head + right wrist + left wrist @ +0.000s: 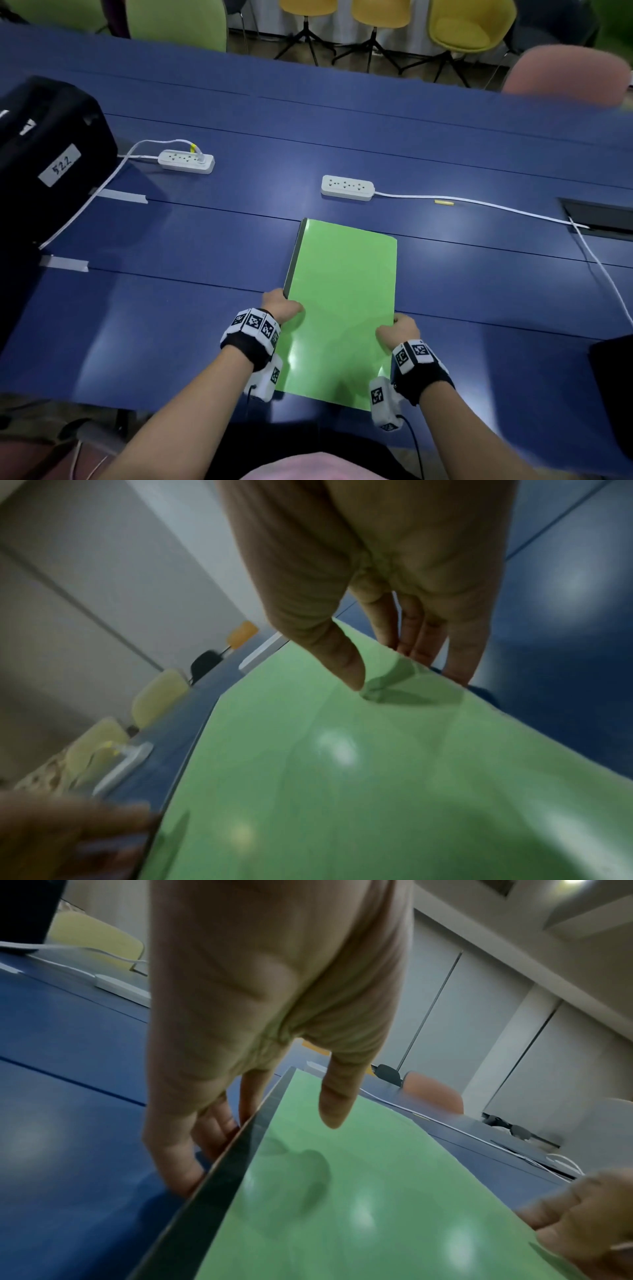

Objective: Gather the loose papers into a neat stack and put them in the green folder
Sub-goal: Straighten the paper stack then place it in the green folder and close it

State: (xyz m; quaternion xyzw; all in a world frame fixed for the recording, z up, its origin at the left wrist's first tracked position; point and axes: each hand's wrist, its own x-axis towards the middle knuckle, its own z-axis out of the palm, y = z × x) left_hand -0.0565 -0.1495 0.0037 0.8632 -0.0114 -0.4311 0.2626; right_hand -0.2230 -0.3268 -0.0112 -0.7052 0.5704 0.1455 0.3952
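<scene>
Head view: the closed green folder (342,301) lies on the blue table (171,325) before me, my left hand (281,306) gripping its left edge, my right hand (399,330) its right edge. Left wrist view: my thumb (337,1096) sits on the cover, fingers (178,1150) curl under the dark spine. Right wrist view: my thumb (342,658) presses the cover, fingers (462,653) tucked beneath, bending that edge upward.

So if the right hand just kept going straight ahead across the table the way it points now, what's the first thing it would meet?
Probably nothing close: the right hand, gripping the green folder at its right edge, points away over bare blue table. The white power strip cable crosses that line farther out, though depth is hard to judge.
</scene>
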